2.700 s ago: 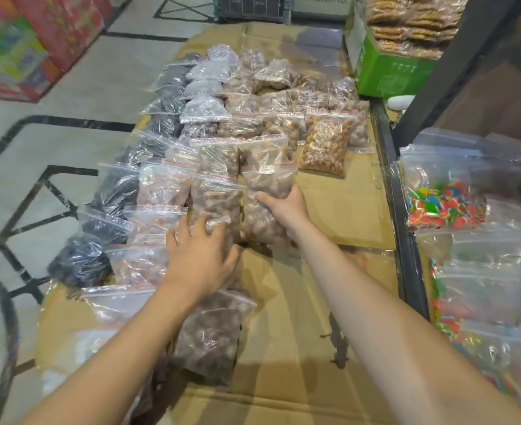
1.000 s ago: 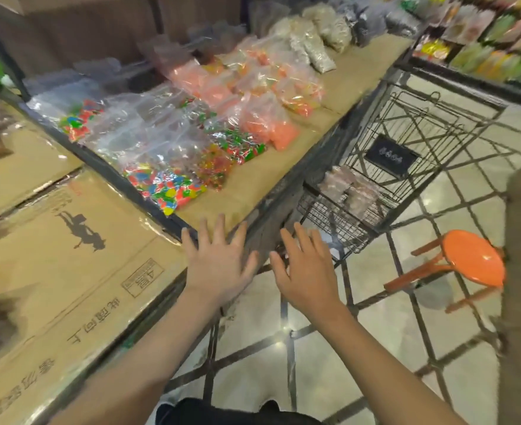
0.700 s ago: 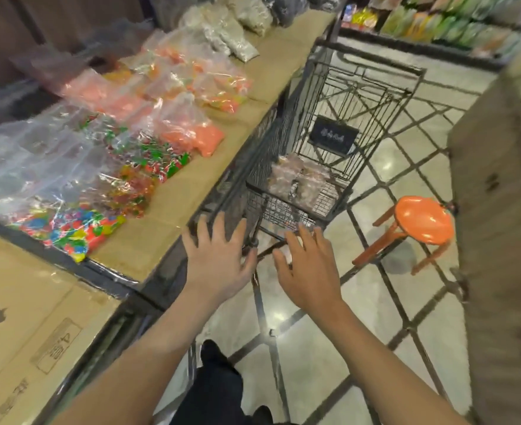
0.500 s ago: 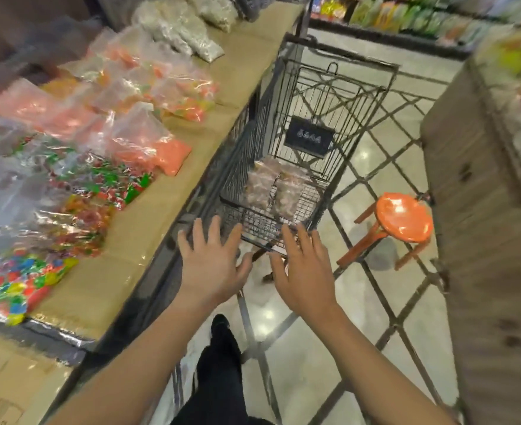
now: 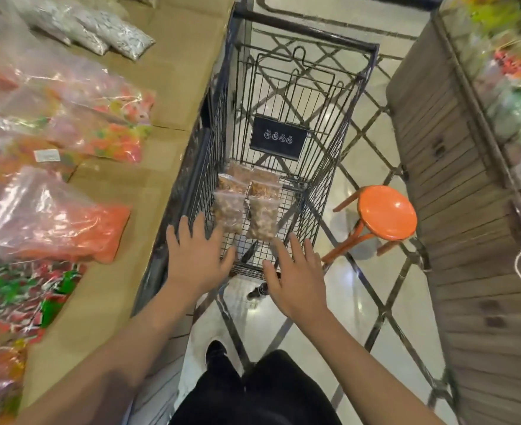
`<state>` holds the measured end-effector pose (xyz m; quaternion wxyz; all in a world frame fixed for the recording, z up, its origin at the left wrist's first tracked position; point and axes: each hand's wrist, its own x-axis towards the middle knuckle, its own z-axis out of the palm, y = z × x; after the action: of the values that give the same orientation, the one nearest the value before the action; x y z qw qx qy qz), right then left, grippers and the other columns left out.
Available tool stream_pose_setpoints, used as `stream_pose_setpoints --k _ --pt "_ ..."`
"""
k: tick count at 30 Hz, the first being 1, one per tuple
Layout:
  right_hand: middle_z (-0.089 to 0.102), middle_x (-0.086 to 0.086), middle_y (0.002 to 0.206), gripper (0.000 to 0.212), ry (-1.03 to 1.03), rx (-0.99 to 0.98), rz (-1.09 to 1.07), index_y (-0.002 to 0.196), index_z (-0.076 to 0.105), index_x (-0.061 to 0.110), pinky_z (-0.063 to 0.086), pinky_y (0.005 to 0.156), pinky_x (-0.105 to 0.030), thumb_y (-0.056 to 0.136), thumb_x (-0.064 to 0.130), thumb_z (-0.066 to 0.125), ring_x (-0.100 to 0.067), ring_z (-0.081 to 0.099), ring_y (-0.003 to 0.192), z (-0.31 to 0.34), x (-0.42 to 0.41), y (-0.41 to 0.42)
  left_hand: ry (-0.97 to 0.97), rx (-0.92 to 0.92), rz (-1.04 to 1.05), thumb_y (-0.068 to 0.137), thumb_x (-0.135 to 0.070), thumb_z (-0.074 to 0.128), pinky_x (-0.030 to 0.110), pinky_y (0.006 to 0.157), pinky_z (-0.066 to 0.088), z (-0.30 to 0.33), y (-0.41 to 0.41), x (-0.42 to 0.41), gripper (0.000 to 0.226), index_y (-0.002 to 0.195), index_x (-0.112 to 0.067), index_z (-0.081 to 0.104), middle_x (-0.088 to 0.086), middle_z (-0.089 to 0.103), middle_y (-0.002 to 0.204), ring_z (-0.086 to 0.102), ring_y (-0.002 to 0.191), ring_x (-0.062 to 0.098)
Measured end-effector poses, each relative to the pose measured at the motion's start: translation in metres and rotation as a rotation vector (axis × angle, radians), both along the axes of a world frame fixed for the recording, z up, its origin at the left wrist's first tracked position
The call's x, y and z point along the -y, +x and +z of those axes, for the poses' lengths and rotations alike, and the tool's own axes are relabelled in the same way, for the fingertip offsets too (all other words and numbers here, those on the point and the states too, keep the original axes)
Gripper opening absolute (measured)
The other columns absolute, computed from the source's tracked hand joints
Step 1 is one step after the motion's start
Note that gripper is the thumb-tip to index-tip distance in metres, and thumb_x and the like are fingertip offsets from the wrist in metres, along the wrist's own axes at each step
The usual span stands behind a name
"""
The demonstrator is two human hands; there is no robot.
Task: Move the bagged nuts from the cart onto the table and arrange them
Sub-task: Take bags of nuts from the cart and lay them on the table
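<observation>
A black wire shopping cart stands beside the cardboard-covered table. Several clear bags of brown nuts lie on the cart's floor in two short rows. My left hand hovers over the cart's near left corner with fingers spread, holding nothing. My right hand is stretched out over the cart's near edge, fingers straight, also empty. Both hands are just short of the nearest bags.
Bags of orange and coloured sweets and pale bags lie on the table to the left. An orange stool stands right of the cart. A wooden-slat display stand borders the aisle on the right.
I turned from the nut bags on the table toward the cart. Both empty hands came forward and now reach over the cart's near edge, close to the bags inside.
</observation>
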<state>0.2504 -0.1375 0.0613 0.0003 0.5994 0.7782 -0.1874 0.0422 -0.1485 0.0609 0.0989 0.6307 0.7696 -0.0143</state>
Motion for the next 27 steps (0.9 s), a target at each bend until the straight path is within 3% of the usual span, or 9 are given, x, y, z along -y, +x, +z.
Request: stream_pose_setpoints --k 4,10,14,18,20,23,25,27 --pt "0.02 -0.011 0.171 0.072 -0.01 -0.009 -0.017 0.163 0.025 0.027 0.015 0.126 -0.054 0.101 0.063 0.016 -0.04 0.014 0.157 -0.021 -0.046 -0.001 -0.077 -0.036 -0.03 0.097 -0.062 0.034 0.066 0.118 0.019 -0.019 -0.001 -0.048 0.067 0.151 -0.023 0.044 0.021 0.032 0.162 0.025 0.147 0.049" --pt "0.016 -0.018 0.171 0.072 -0.028 -0.018 -0.042 0.165 0.014 0.019 0.018 0.127 -0.055 0.104 0.056 0.031 -0.043 0.017 0.156 -0.077 -0.118 -0.003 -0.213 -0.047 -0.009 0.094 -0.057 0.044 0.065 0.115 0.028 -0.059 0.003 -0.113 0.061 0.14 -0.02 0.058 0.024 0.04 0.156 0.037 0.141 0.05" --pt "0.016 -0.02 0.17 0.075 -0.101 0.021 0.017 0.166 0.007 0.019 0.017 0.127 -0.057 0.105 0.055 0.033 -0.047 0.015 0.155 -0.116 -0.155 -0.009 -0.3 -0.022 0.06 0.097 -0.057 0.037 0.06 0.12 0.021 -0.093 0.004 -0.158 0.061 0.146 -0.022 0.047 0.018 0.029 0.163 0.024 0.148 0.045" --pt "0.009 -0.019 0.171 0.079 -0.237 0.056 0.008 0.165 -0.002 0.017 0.01 0.129 -0.053 0.104 0.059 0.026 -0.043 0.009 0.157 -0.165 -0.197 -0.015 -0.386 0.019 0.096 0.1 -0.05 0.036 0.057 0.12 0.024 -0.134 -0.009 -0.195 0.061 0.152 -0.019 0.036 0.017 0.024 0.162 0.023 0.149 0.042" --pt "0.01 -0.019 0.172 0.081 -0.307 0.084 -0.044 0.165 0.0 0.014 0.012 0.129 -0.051 0.103 0.062 0.023 -0.039 0.01 0.158 -0.191 -0.218 -0.019 -0.459 0.132 0.134 0.104 -0.044 0.033 0.057 0.12 0.024 -0.157 -0.016 -0.21 0.056 0.153 -0.016 0.032 0.017 0.016 0.165 0.027 0.149 0.04" --pt "0.016 -0.018 0.17 0.088 -0.493 0.059 -0.176 0.164 0.006 0.01 0.029 0.124 -0.051 0.101 0.06 0.041 -0.041 0.024 0.153 -0.219 -0.246 -0.029 -0.522 0.227 0.224 0.107 -0.045 0.032 0.053 0.125 0.018 -0.199 -0.028 -0.229 0.056 0.156 -0.018 0.032 0.014 0.013 0.168 0.021 0.153 0.037" --pt "0.024 -0.017 0.165 0.089 -0.603 0.018 -0.255 0.162 0.012 0.009 0.039 0.117 -0.052 0.099 0.055 0.054 -0.042 0.036 0.146 -0.235 -0.262 -0.035 -0.507 0.178 0.254 0.104 -0.053 0.03 0.053 0.12 0.03 -0.229 -0.035 -0.238 0.063 0.155 -0.015 0.032 0.016 0.027 0.162 0.029 0.148 0.035" --pt "0.044 -0.016 0.15 0.076 -0.631 -0.004 -0.295 0.149 0.035 0.006 0.048 0.109 -0.051 0.095 0.051 0.064 -0.037 0.052 0.132 -0.245 -0.28 -0.043 -0.504 0.235 0.349 0.102 -0.058 0.034 0.053 0.109 0.045 -0.258 -0.038 -0.245 0.072 0.155 -0.01 0.029 0.017 0.033 0.157 0.04 0.141 0.035"
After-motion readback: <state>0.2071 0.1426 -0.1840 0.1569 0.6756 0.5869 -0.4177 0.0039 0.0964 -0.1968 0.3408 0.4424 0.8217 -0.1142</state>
